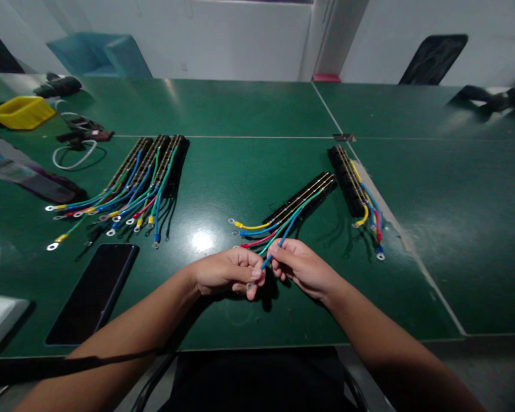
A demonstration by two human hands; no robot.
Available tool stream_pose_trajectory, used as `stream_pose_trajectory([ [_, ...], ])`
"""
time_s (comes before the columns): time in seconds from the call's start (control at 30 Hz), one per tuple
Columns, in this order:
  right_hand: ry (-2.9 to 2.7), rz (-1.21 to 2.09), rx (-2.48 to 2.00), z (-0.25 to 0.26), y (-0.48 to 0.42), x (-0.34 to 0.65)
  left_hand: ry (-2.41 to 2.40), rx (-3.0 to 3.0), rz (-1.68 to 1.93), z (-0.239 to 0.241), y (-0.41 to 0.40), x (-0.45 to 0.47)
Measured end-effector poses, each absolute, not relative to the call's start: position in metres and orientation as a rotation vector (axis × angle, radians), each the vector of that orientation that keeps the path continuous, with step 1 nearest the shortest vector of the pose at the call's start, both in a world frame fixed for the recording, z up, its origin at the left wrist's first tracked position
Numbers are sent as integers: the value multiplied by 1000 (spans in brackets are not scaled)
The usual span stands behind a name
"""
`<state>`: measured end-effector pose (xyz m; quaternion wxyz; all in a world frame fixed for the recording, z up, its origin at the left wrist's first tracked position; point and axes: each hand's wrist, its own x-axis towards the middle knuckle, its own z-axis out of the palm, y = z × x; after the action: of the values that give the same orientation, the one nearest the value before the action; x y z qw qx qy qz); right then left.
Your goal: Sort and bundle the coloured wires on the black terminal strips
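Between my fingers runs a blue wire [266, 261] that comes off a black terminal block [298, 200] lying at a slant on the table. My left hand [232, 273] pinches the wire close to its end, where a ring terminal [249, 285] shows below the fingertips. A little further up the same wire, my right hand [300, 266] is closed on it. Yellow, blue, red and green wires fan out from the block toward the left, several tipped with ring terminals. The green wire [269, 243] passes just behind my fingers.
Right of the hands lies another wired terminal block [347, 180]. Several more wired blocks [154, 166] sit side by side at left. A phone [93, 294], white box [2, 320], plastic bottle [30, 171], yellow bin [23, 113] and white cable [75, 166] occupy the left of the green table [240, 154].
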<state>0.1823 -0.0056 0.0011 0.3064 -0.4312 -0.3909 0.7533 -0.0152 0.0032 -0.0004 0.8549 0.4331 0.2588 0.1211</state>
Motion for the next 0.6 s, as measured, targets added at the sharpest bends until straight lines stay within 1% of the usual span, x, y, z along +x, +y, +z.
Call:
stream_pose_trajectory([
  [0.2,-1047,1988,-1149,2,-6,182,551,888,229,-1,4,-15],
  [0.43,-1054,1993,-1137,1,-6,182,565,871,287,-3,2,-15],
  [0.6,-1037,1997,-1154,1,-6,182,544,873,243,0,3,-15],
])
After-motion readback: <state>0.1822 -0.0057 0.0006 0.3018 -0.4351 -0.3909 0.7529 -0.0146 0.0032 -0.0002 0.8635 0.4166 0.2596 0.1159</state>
